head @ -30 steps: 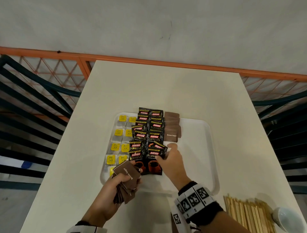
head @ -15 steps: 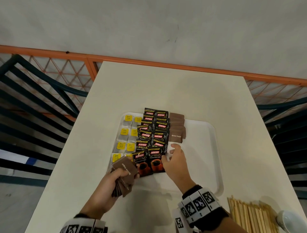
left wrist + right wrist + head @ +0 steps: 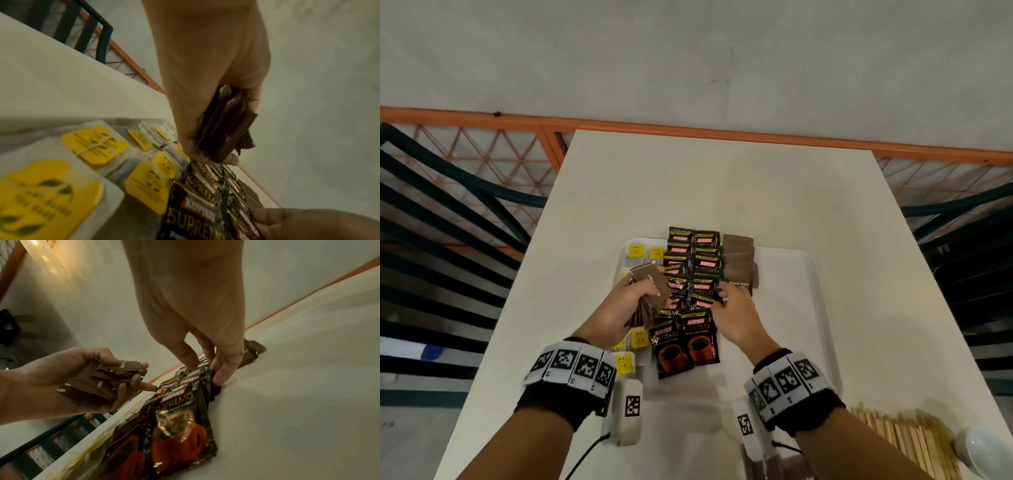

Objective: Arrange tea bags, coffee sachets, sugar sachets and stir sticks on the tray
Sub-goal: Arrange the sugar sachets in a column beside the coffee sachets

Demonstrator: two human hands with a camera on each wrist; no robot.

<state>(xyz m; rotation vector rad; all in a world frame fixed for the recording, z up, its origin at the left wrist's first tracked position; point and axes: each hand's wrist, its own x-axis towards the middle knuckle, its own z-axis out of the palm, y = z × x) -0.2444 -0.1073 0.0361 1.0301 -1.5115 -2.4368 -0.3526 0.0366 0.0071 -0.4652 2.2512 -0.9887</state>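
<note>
From the head camera I have the white tray (image 3: pixel 787 308) on the cream table (image 3: pixel 722 185), and nearly everything sits in it. Along its left side lie the tea bags (image 3: pixel 636 250) with yellow tags, in two columns. Just right of them run two overlapping columns of black coffee sachets (image 3: pixel 707 267), the nearest pair showing red cups. Right of those, a short overlapped row of brown sugar sachets (image 3: pixel 739 263) occupies the far part of the tray; the tray's right portion is bare white. My left hand (image 3: pixel 619 308) hovers over the tea bags with thumb and fingers curled round a fanned handful of sugar sachets (image 3: pixel 102 379). My right hand (image 3: pixel 736 315) reaches down at the right edge of the coffee columns, its fingertips (image 3: pixel 223 373) close together and touching the edge of a black sachet; I cannot tell whether they pinch it. The stir sticks (image 3: pixel 904 442) lie bundled on the table, off the tray near its right corner, beside a white cup (image 3: pixel 983 452).
</note>
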